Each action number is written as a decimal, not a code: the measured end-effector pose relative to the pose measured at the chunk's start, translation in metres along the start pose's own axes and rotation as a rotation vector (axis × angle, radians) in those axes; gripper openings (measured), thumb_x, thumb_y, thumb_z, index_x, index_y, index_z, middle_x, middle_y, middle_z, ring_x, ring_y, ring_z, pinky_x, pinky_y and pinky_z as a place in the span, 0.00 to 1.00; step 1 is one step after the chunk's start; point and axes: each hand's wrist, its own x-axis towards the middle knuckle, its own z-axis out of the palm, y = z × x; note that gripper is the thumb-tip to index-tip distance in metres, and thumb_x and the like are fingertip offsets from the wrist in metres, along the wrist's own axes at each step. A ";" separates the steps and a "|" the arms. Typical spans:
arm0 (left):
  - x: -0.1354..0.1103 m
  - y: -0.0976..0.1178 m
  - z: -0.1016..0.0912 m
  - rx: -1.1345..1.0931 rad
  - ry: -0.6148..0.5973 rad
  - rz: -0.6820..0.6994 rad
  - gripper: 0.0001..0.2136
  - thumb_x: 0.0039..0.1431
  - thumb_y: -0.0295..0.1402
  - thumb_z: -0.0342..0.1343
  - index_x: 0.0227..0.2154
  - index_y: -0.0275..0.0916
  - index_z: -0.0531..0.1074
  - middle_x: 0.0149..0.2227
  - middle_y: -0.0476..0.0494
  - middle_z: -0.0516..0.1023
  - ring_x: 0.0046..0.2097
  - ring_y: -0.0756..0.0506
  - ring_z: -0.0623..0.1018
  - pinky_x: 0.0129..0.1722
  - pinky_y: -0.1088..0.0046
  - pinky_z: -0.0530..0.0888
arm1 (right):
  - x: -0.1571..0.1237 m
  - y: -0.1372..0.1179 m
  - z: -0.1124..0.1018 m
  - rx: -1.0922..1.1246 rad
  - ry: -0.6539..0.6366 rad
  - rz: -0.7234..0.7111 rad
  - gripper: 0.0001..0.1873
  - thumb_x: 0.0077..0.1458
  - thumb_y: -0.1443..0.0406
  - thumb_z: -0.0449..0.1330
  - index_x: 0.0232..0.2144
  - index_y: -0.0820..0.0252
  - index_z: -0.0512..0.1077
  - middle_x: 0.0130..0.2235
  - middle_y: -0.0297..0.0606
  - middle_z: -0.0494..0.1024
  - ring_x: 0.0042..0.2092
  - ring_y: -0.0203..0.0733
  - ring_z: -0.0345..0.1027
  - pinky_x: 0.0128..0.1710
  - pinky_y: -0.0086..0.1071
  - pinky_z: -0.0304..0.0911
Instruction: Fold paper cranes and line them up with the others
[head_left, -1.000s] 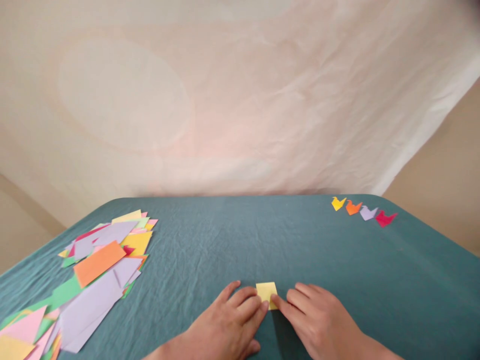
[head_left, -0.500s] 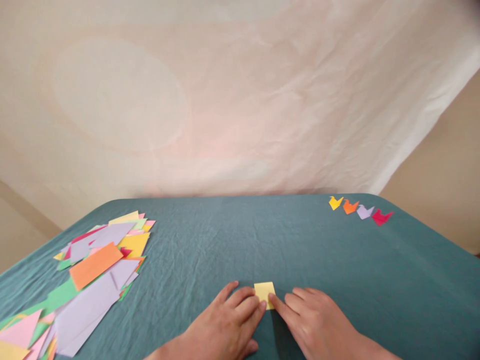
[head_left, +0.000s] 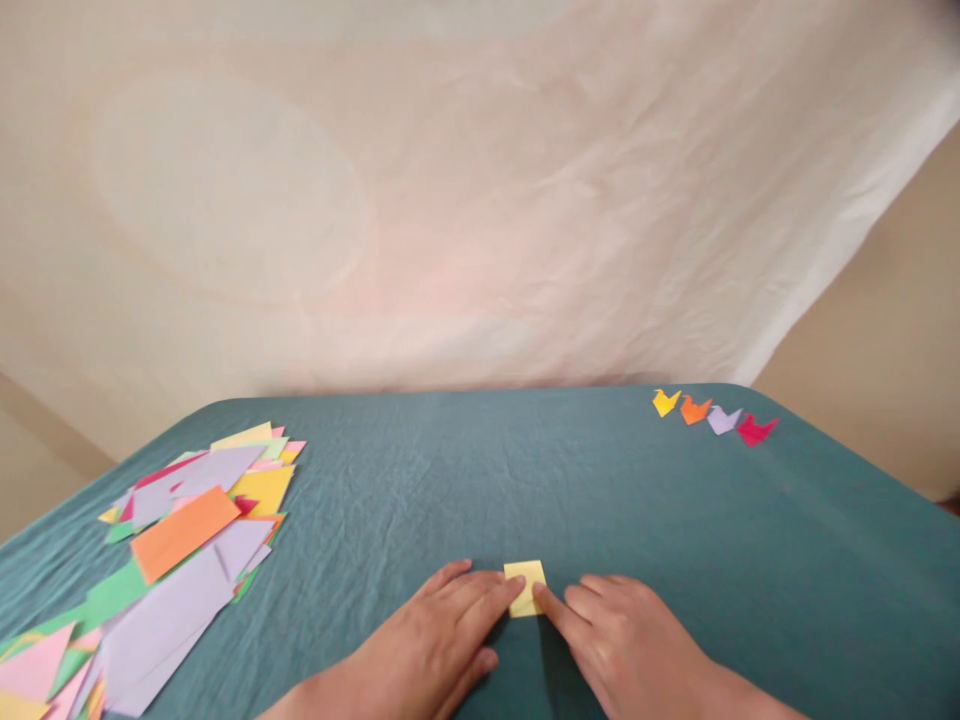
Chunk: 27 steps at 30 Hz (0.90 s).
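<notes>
A small pale yellow square of paper lies flat on the cloth between my two hands. My left hand is open, palm down, with its fingers stretched out; a fingertip presses on the left part of the square. From the other side, the outstretched index finger of my right hand touches the square near its right edge. The other fingers of that hand are loosely curled, with nothing seen in them. Part of the square is hidden beneath the fingertips.
A spread heap of coloured paper sheets covers the table's left side. Four-cornered folded paper birds, yellow, orange, lilac and crimson, lie in a row at far right. Teal cloth covers the table; pale sheeting hangs behind.
My left fingers have slid further onto the yellow square, one fingertip now lying on its face. My right index finger stays at about the same spot. The view has shifted slightly.
</notes>
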 end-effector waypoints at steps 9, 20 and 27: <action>0.009 -0.004 0.001 -0.005 -0.134 0.052 0.29 0.56 0.24 0.48 0.60 0.45 0.52 0.57 0.43 0.66 0.58 0.43 0.65 0.61 0.57 0.57 | 0.002 -0.001 -0.002 0.012 0.004 0.018 0.20 0.48 0.74 0.58 0.46 0.64 0.70 0.31 0.33 0.76 0.30 0.37 0.66 0.29 0.33 0.53; 0.011 0.003 -0.005 0.075 -0.142 0.021 0.22 0.60 0.27 0.46 0.57 0.42 0.59 0.54 0.43 0.69 0.57 0.43 0.66 0.60 0.59 0.58 | 0.002 -0.001 -0.003 0.023 -0.022 0.023 0.20 0.49 0.74 0.58 0.47 0.64 0.69 0.31 0.34 0.76 0.31 0.38 0.67 0.30 0.33 0.54; 0.009 0.007 -0.007 0.132 -0.114 0.056 0.21 0.60 0.26 0.45 0.57 0.39 0.61 0.55 0.41 0.68 0.57 0.43 0.66 0.60 0.63 0.60 | 0.001 -0.001 -0.004 0.011 -0.025 0.025 0.21 0.49 0.73 0.59 0.47 0.63 0.68 0.32 0.34 0.76 0.30 0.37 0.67 0.30 0.33 0.54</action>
